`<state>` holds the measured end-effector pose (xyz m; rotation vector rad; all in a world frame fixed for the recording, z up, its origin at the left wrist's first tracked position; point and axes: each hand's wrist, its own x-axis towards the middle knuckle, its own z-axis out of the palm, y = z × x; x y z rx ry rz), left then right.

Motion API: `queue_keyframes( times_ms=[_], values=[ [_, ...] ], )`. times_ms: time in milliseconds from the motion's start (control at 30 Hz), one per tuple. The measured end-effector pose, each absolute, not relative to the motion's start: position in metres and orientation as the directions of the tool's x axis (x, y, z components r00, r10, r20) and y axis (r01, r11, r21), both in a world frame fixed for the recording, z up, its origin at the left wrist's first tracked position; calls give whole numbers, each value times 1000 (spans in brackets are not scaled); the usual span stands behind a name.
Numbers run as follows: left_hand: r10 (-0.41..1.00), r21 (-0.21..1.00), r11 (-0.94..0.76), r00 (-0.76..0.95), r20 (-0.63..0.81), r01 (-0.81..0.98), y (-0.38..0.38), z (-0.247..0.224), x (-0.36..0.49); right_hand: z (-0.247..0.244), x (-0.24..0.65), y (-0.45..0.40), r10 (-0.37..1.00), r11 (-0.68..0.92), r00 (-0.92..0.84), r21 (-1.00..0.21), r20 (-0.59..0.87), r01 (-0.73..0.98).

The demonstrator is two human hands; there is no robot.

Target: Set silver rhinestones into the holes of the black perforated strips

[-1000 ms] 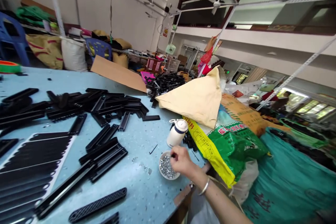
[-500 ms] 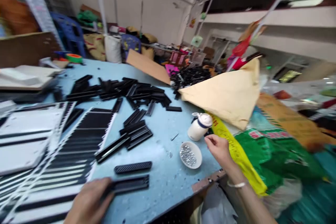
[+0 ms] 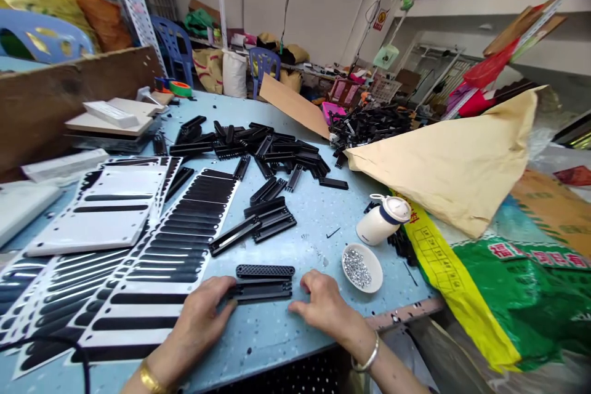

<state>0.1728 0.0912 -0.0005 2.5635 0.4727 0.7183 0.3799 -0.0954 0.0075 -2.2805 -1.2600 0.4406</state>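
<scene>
My left hand (image 3: 209,308) pinches the left end of a black plastic channel piece (image 3: 265,292) lying on the blue table. Just beyond it, a black strip with a textured top (image 3: 265,271) lies nearly parallel. My right hand (image 3: 323,305) hovers off the channel piece's right end, thumb and fingers apart, with nothing visible between them. A white bowl of small silvery parts (image 3: 359,266) stands to the right of that hand. Behind the bowl is a white lidded bottle (image 3: 379,221). Several more black channel pieces (image 3: 272,221) lie farther up the table.
Sheets of black adhesive-looking strips (image 3: 184,234) cover the table's left side. A heap of black pieces (image 3: 258,148) spreads across the back. Brown paper (image 3: 452,160) and a green plastic bag (image 3: 521,283) lie at the right. A small L-shaped tool (image 3: 333,233) lies near the bottle.
My right hand has moved left from beside the bottle to the right end of the channel piece. My left hand keeps hold of its left end. The camera view has shifted.
</scene>
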Motion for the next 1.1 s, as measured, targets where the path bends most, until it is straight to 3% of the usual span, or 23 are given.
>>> queue_keyframes(
  times_ms=[167, 567, 867, 1100],
  values=[
    [305, 419, -905, 795, 525, 70, 76, -8, 164, -17, 367, -102, 814, -397, 580, -684, 46, 612],
    [368, 446, -886, 780, 507, 128, 68, -9, 155, -21, 355, -111, 790, -307, 605, -793, 95, 526],
    [525, 470, -823, 745, 411, 320, 88, -6, 168, -30, 363, -95, 745, -336, 655, -776, 127, 533],
    [388, 519, -834, 868, 309, 188, 99, -9, 186, -13, 376, -83, 840, -280, 524, -715, 142, 641]
  ],
)
